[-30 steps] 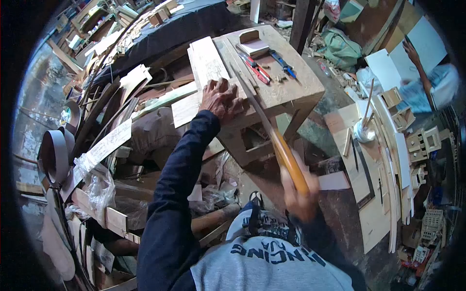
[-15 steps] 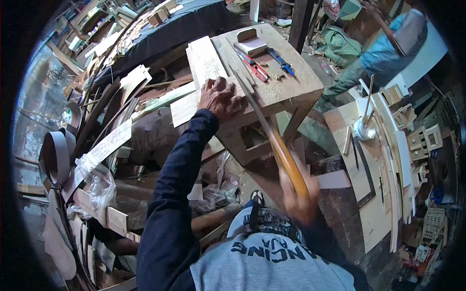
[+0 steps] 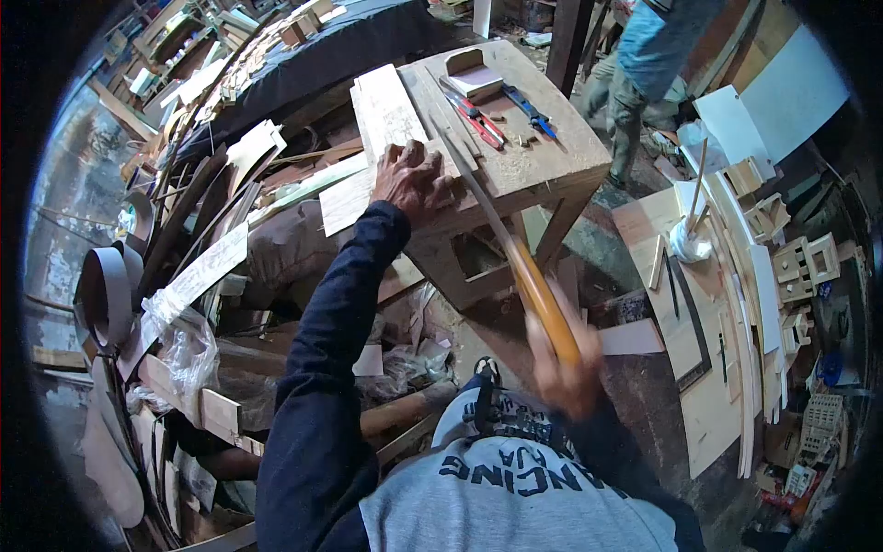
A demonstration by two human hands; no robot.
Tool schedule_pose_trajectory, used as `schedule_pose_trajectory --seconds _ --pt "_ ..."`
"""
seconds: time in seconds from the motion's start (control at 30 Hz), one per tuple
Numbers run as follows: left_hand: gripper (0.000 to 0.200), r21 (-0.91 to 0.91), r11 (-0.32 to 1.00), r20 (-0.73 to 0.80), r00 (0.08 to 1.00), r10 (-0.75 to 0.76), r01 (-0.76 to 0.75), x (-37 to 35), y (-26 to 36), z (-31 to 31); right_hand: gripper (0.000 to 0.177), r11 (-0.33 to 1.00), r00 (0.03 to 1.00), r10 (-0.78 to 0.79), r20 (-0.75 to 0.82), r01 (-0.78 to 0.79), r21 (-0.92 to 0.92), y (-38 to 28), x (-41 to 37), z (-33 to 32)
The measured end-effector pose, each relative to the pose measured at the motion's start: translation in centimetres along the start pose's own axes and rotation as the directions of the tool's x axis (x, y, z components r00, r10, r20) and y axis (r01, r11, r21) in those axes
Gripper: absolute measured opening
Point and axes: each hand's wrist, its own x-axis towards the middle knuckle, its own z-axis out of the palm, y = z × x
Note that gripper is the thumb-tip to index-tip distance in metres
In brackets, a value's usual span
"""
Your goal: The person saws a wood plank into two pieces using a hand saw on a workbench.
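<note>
My right hand (image 3: pixel 566 359) is wrapped round the orange handle of a handsaw (image 3: pixel 543 299), slightly smeared by motion. The saw's narrow blade runs up to the edge of the wooden bench (image 3: pixel 552 129), alongside the work. With bent fingers my left hand (image 3: pixel 414 184) presses a thin wooden board (image 3: pixel 348 202) down on the bench's left edge; part of the board is hidden beneath it. Further back, another pale board (image 3: pixel 386 106) lies flat. Right of the blade are a red cutter knife (image 3: pixel 480 121), a blue cutter knife (image 3: pixel 531 112) and a small wooden box (image 3: pixel 474 75).
Scrap wood and strips (image 3: pixel 198 276) crowd the left side, with crumpled clear plastic (image 3: pixel 189 345). On the right, a plywood sheet (image 3: pixel 704 432) bears long strips and a glue-smeared pot (image 3: pixel 690 241). Behind the bench stands another person (image 3: pixel 635 83), near a dark post (image 3: pixel 567 46).
The other person has moved left, from the far right to just behind the bench. The saw has shifted only slightly; my left hand stays on the board.
</note>
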Motion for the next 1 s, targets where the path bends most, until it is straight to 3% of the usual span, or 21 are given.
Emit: schedule_pose_trajectory --seconds 0.1,0.17,0.27,0.33,0.43,0.47,0.5,0.6,0.7,0.73,0.8,0.9,0.97,1.0 --pt "0.044 0.018 1.0 -0.054 0.998 0.013 -0.012 0.0 -0.2 0.4 0.037 0.997 0.998 -0.054 -0.023 0.056 0.061 2.9 6.7 5.0" --pt "0.044 0.032 0.999 -0.015 1.0 0.0 0.001 0.4 -0.3 0.3 0.04 0.992 0.993 -0.07 -0.096 0.08 0.101 4.0 5.8 5.7" --pt "0.044 0.036 0.999 -0.017 1.0 -0.017 0.017 0.0 -0.5 0.4 0.042 0.98 0.987 0.146 0.071 -0.155 0.126 -0.2 1.6 1.2" --pt "0.043 0.031 1.0 -0.026 1.0 -0.005 0.006 0.5 -0.7 1.2 0.044 0.998 0.997 0.068 0.024 -0.069 0.012 -0.3 -3.1 -1.7" --pt "0.042 0.037 0.999 0.0 0.999 0.038 -0.038 1.2 -1.4 1.6 0.041 0.989 0.991 0.127 -0.041 -0.124 0.075 -3.3 -3.7 -2.5" --pt "0.042 0.032 0.998 -0.003 0.999 0.047 -0.047 1.2 -1.4 1.6 0.041 0.996 0.996 0.086 0.035 -0.086 -0.015 -2.3 -2.0 -2.0" --pt "0.041 0.028 0.998 -0.003 0.998 0.06 -0.06 1.3 -1.2 1.4 0.041 0.999 0.999 -0.016 -0.04 0.014 -0.045 0.4 0.0 0.5" --pt "0.042 -0.008 1.0 0.009 1.0 0.011 -0.011 1.3 -1.1 1.1 0.033 0.994 0.994 -0.077 -0.083 0.083 0.07 3.2 7.7 5.0" --pt "0.042 -0.017 1.0 0.017 1.0 0.001 0.0 0.3 -1.0 1.3 0.033 0.994 0.999 0.005 -0.053 0.0 0.106 3.1 5.7 4.7" --pt "0.043 -0.016 1.0 -0.009 1.0 0.007 -0.008 0.3 -1.0 1.1 0.039 0.994 0.997 -0.032 -0.063 0.038 0.102 1.6 4.4 3.5" --pt "0.043 0.012 1.0 -0.023 1.0 0.003 -0.003 -0.1 -1.1 1.1 0.045 0.993 0.993 0.118 0.009 -0.118 0.024 -0.6 -0.3 0.4" --pt "0.042 -0.011 1.0 -0.023 0.999 -0.028 0.027 -0.4 0.0 -0.2 0.045 0.999 1.0 0.021 -0.01 -0.021 0.037 -1.3 -2.4 -1.9" --pt "0.043 -0.03 0.999 -0.096 0.995 -0.015 0.012 -0.7 -0.4 0.7 0.043 0.998 0.998 0.061 0.02 -0.061 0.01 -1.2 -1.0 -1.1" --pt "0.043 -0.048 0.999 -0.059 0.998 -0.004 0.001 -0.5 -0.8 0.9 0.038 0.998 0.998 0.064 -0.001 -0.064 0.022 -0.4 1.5 0.6"
